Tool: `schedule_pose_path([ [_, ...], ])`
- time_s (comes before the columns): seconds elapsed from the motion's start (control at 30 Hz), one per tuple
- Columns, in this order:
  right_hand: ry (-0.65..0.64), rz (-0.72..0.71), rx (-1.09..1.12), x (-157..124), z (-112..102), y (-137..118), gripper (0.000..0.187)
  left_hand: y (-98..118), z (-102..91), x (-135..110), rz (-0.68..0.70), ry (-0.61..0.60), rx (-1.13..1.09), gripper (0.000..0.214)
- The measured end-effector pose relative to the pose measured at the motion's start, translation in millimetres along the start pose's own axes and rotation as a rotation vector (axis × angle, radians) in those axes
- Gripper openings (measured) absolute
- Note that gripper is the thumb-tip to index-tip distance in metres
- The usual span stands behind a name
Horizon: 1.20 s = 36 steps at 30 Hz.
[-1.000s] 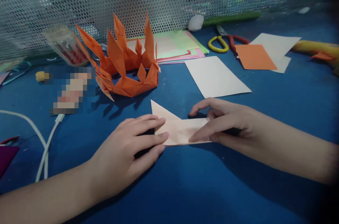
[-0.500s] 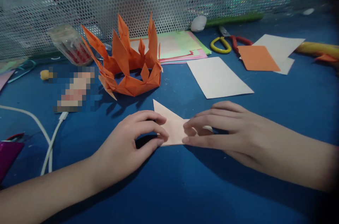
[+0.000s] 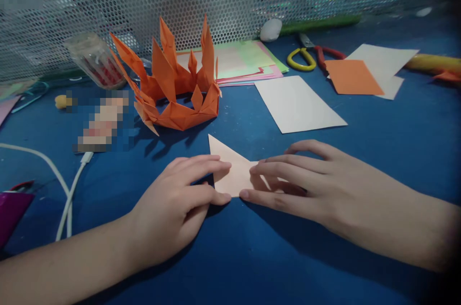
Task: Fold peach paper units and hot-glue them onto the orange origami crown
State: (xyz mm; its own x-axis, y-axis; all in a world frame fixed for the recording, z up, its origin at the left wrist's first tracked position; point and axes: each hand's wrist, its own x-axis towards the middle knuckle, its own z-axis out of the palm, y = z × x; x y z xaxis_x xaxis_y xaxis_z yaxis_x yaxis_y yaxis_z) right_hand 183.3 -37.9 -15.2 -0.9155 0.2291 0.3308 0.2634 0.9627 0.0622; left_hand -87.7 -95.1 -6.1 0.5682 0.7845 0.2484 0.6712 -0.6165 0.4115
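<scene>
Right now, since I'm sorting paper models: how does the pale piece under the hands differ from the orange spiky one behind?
The pale folded paper lies flat on the table under the left hand and right hand; the orange crown stands upright, untouched. The pale folded paper shows one point; the orange crown has a ring of spikes. One is pale peach, the other deep orange. Both are folded paper.

Both hands are pressing a pale peach folded paper piece (image 3: 234, 170) flat against the blue tabletop (image 3: 252, 257). The left hand (image 3: 176, 199) is pinning its left edge with fingertips, while the right hand (image 3: 306, 185) is lying over its right part. Just behind, a spiky orange folded-paper crown (image 3: 176, 84) is standing, with a white paper sheet (image 3: 298, 105) lying to its right and yellow-and-red-handled scissors (image 3: 309, 55) farther back.
</scene>
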Motion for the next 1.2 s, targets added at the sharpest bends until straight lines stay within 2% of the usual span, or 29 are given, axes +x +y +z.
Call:
schedule_pose_path([
  [0.23, -0.028, 0.005, 0.042, -2, 0, 2, 0.057, -2, -7.1, 2, 0.008, -0.014, -0.025, 0.039],
  [0.4, -0.027, 0.014, 0.072, -3, 2, 3, 0.057, -4, -4.9, 0, 0.035, -0.025, -0.001, 0.039],
  [0.53, -0.053, -0.01, 0.087, -4, 5, 6, 0.053, -1, 0.4, -4, 0.144, -0.08, 0.179, 0.044],
  [0.63, -0.048, -0.012, 0.092, -5, 6, 8, 0.052, 2, 1.8, -6, 0.2, -0.078, 0.283, 0.044],
  [0.73, -0.047, -0.038, 0.106, -3, 1, 12, 0.048, 5, -1.1, -3, 0.292, -0.069, 0.349, 0.043],
  [0.87, -0.118, -0.048, 0.194, -1, -8, 19, 0.05, 4, -6.9, 4, 0.425, -0.116, 0.389, 0.043],
  [1.07, -0.149, -0.066, 0.209, -11, -10, 29, 0.06, 2, -6.6, 8, 0.398, -0.139, 0.332, 0.041],
  [1.2, -0.186, -0.069, 0.137, -35, -14, 36, 0.073, 2, -4.8, 8, 0.394, -0.127, 0.306, 0.042],
])
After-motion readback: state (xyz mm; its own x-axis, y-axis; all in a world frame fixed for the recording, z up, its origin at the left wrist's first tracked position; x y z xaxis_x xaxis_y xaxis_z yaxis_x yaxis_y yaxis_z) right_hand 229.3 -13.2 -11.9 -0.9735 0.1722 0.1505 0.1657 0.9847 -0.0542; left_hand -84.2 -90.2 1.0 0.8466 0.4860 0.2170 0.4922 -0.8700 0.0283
